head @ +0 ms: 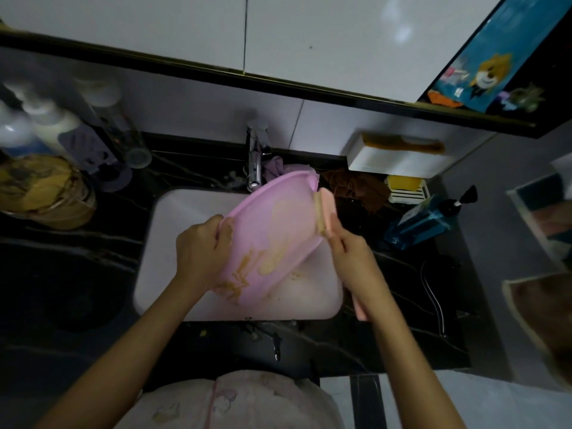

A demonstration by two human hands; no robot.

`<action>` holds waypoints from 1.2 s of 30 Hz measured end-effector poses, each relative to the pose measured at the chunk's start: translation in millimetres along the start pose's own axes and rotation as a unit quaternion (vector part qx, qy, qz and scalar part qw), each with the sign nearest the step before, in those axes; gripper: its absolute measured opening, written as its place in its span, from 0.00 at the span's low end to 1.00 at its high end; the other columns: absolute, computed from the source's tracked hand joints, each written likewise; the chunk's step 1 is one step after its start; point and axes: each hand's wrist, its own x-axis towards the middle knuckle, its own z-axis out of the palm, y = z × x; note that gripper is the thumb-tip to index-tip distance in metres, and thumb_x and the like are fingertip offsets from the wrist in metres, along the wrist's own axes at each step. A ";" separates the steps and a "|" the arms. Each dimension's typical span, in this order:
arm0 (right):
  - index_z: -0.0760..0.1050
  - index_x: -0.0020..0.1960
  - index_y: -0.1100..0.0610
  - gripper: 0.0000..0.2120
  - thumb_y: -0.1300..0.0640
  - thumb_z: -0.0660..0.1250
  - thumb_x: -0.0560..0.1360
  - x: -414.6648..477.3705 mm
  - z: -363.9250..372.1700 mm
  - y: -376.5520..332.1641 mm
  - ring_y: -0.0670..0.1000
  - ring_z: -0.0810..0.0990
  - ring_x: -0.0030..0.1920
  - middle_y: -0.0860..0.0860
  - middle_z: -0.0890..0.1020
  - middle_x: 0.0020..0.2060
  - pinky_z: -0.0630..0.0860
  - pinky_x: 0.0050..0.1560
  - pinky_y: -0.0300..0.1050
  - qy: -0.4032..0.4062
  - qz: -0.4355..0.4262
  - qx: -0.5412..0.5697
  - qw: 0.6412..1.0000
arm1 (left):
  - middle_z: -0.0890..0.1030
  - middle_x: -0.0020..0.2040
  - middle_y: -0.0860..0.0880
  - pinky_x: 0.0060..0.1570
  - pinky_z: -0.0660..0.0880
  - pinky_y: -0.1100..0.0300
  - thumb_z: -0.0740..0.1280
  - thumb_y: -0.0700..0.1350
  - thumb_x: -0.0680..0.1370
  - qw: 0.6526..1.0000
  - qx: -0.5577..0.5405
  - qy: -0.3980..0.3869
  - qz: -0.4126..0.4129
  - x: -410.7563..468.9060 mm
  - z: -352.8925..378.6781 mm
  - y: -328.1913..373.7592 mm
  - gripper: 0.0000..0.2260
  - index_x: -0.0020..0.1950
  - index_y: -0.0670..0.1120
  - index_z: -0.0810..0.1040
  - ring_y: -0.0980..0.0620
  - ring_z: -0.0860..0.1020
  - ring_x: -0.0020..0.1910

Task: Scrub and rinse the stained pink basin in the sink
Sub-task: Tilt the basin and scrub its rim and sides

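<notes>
Well, pink basin [278, 233]; bottle [416, 224] label blurred

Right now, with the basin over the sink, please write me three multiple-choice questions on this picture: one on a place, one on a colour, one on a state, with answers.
1. Where is the brush head on the pink basin? A its left rim; B its right rim; C its middle.
2. What colour are the stains? A green; B black; C yellowish-brown.
3. Over the sink, the basin is: A tilted; B level; C upside down.
Answers: B, the right hand holds the brush at that rim; C, tan smears run down the inside; A, the left hand grips its rim and it stands steeply on edge.
</notes>
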 end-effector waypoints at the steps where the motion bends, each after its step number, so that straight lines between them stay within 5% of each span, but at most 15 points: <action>1: 0.61 0.73 0.43 0.21 0.47 0.54 0.81 -10.8 -2.7 -10.6 0.51 0.81 0.41 0.51 0.81 0.42 0.78 0.42 0.49 -0.030 -0.052 -0.078 0.995 | 0.72 0.23 0.42 0.29 0.62 0.60 0.52 0.53 0.77 1.000 0.016 -0.002 0.019 0.9 0.3 1.2 0.22 0.31 0.40 0.71 0.41 0.72 0.23; 3: 0.58 0.74 0.42 0.21 0.47 0.53 0.81 -18.8 -6.0 -20.1 0.55 0.80 0.42 0.54 0.81 0.43 0.77 0.42 0.51 -0.053 -0.117 -0.210 0.969 | 0.72 0.23 0.42 0.28 0.61 0.60 0.52 0.52 0.78 0.999 0.027 -0.015 0.039 0.3 1.1 5.9 0.22 0.31 0.40 0.70 0.41 0.72 0.22; 5: 0.58 0.75 0.46 0.21 0.49 0.51 0.82 1.4 -17.0 -18.7 0.57 0.80 0.44 0.57 0.81 0.46 0.77 0.44 0.52 -0.017 -0.054 -0.267 0.962 | 0.72 0.23 0.43 0.28 0.60 0.61 0.52 0.52 0.78 0.998 0.033 -0.013 0.051 0.7 3.6 10.1 0.21 0.32 0.40 0.71 0.42 0.72 0.21; 8: 0.57 0.76 0.53 0.22 0.51 0.49 0.82 3.5 -8.8 -23.6 0.57 0.79 0.45 0.57 0.79 0.46 0.75 0.42 0.50 0.010 0.008 -0.240 0.971 | 0.71 0.21 0.45 0.25 0.57 0.63 0.52 0.51 0.78 0.997 0.038 -0.013 0.070 0.7 9.4 19.3 0.21 0.31 0.41 0.71 0.44 0.70 0.19; 12: 0.48 0.77 0.47 0.24 0.49 0.48 0.82 -44.0 20.2 -32.9 0.57 0.78 0.42 0.58 0.80 0.45 0.70 0.37 0.47 -0.051 -0.111 -0.233 0.965 | 0.71 0.21 0.44 0.26 0.59 0.62 0.52 0.51 0.79 0.997 0.047 -0.012 0.064 2.2 12.6 22.5 0.22 0.31 0.41 0.70 0.43 0.70 0.19; 17: 0.53 0.77 0.50 0.23 0.50 0.50 0.82 -1.3 11.6 -28.7 0.51 0.78 0.36 0.51 0.77 0.35 0.73 0.33 0.47 0.047 -0.001 -0.096 0.994 | 0.71 0.21 0.44 0.26 0.61 0.61 0.52 0.52 0.79 0.997 0.039 -0.016 0.064 6.8 12.8 26.9 0.23 0.30 0.41 0.71 0.43 0.71 0.20; 21: 0.46 0.77 0.44 0.24 0.50 0.48 0.82 -54.4 36.0 -28.8 0.58 0.79 0.43 0.59 0.81 0.43 0.74 0.41 0.49 -0.030 -0.091 -0.153 0.984 | 0.73 0.23 0.42 0.27 0.64 0.59 0.51 0.53 0.79 0.998 0.040 -0.012 0.046 10.4 8.2 20.9 0.24 0.31 0.40 0.73 0.41 0.73 0.22; 26: 0.54 0.76 0.52 0.23 0.51 0.48 0.82 7.4 9.9 -23.0 0.57 0.79 0.44 0.56 0.78 0.43 0.76 0.42 0.51 0.071 0.045 -0.132 0.988 | 0.73 0.23 0.43 0.27 0.62 0.60 0.50 0.54 0.79 0.997 0.039 -0.030 0.061 5.3 14.1 31.0 0.24 0.31 0.41 0.72 0.42 0.72 0.21; 29: 0.47 0.77 0.47 0.24 0.50 0.48 0.82 -37.5 38.8 -34.8 0.59 0.80 0.45 0.56 0.79 0.41 0.72 0.40 0.48 -0.021 -0.055 -0.155 0.986 | 0.74 0.24 0.41 0.27 0.62 0.59 0.49 0.55 0.78 0.998 0.041 -0.021 0.046 8.8 10.0 25.4 0.26 0.31 0.39 0.73 0.41 0.73 0.23; 32: 0.50 0.76 0.40 0.24 0.48 0.52 0.82 -66.7 41.8 -28.0 0.61 0.79 0.50 0.60 0.82 0.49 0.73 0.45 0.50 -0.087 -0.115 -0.180 0.973 | 0.78 0.28 0.39 0.31 0.67 0.54 0.47 0.57 0.77 0.998 0.053 -0.027 0.032 17.9 4.3 18.2 0.30 0.37 0.37 0.78 0.38 0.77 0.29; 36: 0.55 0.74 0.39 0.22 0.47 0.54 0.81 -32.1 15.2 -14.8 0.55 0.80 0.35 0.55 0.81 0.35 0.76 0.35 0.51 0.044 -0.094 -0.078 0.991 | 0.78 0.29 0.39 0.32 0.65 0.55 0.45 0.58 0.77 0.997 0.049 -0.038 0.043 22.8 1.4 16.1 0.31 0.39 0.37 0.78 0.38 0.76 0.31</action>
